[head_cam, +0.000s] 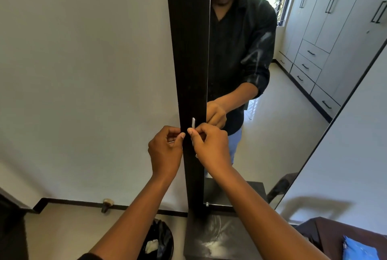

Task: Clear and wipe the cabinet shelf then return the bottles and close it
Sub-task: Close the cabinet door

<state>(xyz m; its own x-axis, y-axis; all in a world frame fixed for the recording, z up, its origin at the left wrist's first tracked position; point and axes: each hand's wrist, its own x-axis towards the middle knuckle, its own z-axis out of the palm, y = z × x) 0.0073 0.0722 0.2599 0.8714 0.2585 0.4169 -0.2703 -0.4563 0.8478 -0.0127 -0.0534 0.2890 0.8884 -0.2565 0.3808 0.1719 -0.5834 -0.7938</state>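
A tall, narrow dark cabinet door (pixel 188 50) stands between the white wall and a mirror, and it looks closed flat. It has a small silver handle (pixel 193 122). My right hand (pixel 209 146) is closed around the lower end of that handle. My left hand (pixel 165 151) is curled at the door's left edge, level with the handle, with thumb and fingertips pinched on the edge. No bottles and no shelf are in sight; whatever is inside is hidden behind the door.
A large mirror (pixel 272 113) to the right reflects a person, a window and grey wardrobes. Below the door is a dark top (pixel 219 238) with white smears. A black-lined bin (pixel 159 241) sits on the floor at lower left. A blue item (pixel 356 249) lies at lower right.
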